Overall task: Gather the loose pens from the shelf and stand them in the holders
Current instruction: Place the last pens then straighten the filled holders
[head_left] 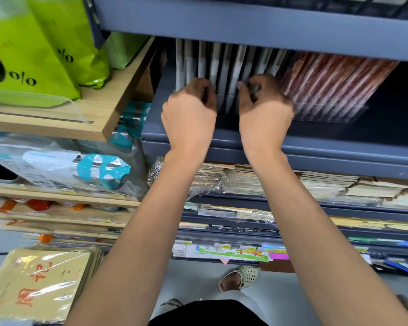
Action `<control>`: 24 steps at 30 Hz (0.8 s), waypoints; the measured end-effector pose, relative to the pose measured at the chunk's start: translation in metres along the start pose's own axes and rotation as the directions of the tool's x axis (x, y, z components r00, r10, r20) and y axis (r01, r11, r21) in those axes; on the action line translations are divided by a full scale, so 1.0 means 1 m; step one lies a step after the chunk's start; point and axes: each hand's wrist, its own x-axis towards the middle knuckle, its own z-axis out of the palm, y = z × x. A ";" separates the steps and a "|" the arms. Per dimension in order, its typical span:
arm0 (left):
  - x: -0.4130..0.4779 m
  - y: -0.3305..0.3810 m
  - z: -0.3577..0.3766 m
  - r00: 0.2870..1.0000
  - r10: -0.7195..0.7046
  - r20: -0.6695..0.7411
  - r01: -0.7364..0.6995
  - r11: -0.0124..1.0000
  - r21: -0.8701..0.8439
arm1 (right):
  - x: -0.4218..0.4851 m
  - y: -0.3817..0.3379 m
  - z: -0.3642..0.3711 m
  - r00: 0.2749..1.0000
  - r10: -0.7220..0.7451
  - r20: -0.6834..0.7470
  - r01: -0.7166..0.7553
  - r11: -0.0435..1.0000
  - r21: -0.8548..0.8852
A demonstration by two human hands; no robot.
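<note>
both hands deep in the grey pen packs

up on the blue-grey metal shelf (pixel 316 147), both bare hands reach into a row of upright grey packs (pixel 224 67) that stand side by side in a clear tray. whether these packs hold pens cannot be made out; they are blurred and partly hidden.

the left hand (pixel 189 107) is curled at the left end of the row, its fingers (pixel 206 90) bent in against the packs' edges. the right hand (pixel 265 104) sits just beside it, toward the right of the same row, thumb and fingers hooked partway closed, touching the packs. whether either hand truly grips a pack, or only presses on it, cannot be told.

right of the grey row, touching it, leans a row of reddish-brown packs (pixel 335 81) in a clear plastic holder (pixel 335 114).

below this shelf lie stacks of notebooks (pixel 327 184) in plastic wrap. to the left, a wooden shelf (pixel 99 123) carries green bags (pixel 33 52). at the bottom left rest tan wrapped booklets (pixel 38 281) with red characters. one foot in a pale perforated sandal (pixel 243 277) stands on the floor.
</note>
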 end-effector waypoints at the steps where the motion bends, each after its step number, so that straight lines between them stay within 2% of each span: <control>1: 0.000 0.000 0.000 1.000 -0.012 -0.002 0.012 1.000 -0.004 | 0.001 0.000 0.001 1.000 0.002 -0.005 -0.002 1.000 0.011; 12: 0.004 0.003 0.000 0.998 -0.070 -0.001 0.070 0.996 -0.049 | 0.001 -0.001 0.002 0.999 0.006 -0.034 -0.004 0.998 0.063; 19: 0.001 0.005 0.001 1.000 -0.013 -0.002 0.013 0.997 0.074 | 0.001 0.000 0.002 0.999 0.019 -0.032 -0.016 0.997 0.080; 24: 0.002 0.007 0.000 0.998 -0.058 -0.019 0.059 0.998 0.015 | 0.001 0.002 0.002 0.999 0.028 -0.021 -0.026 0.996 0.089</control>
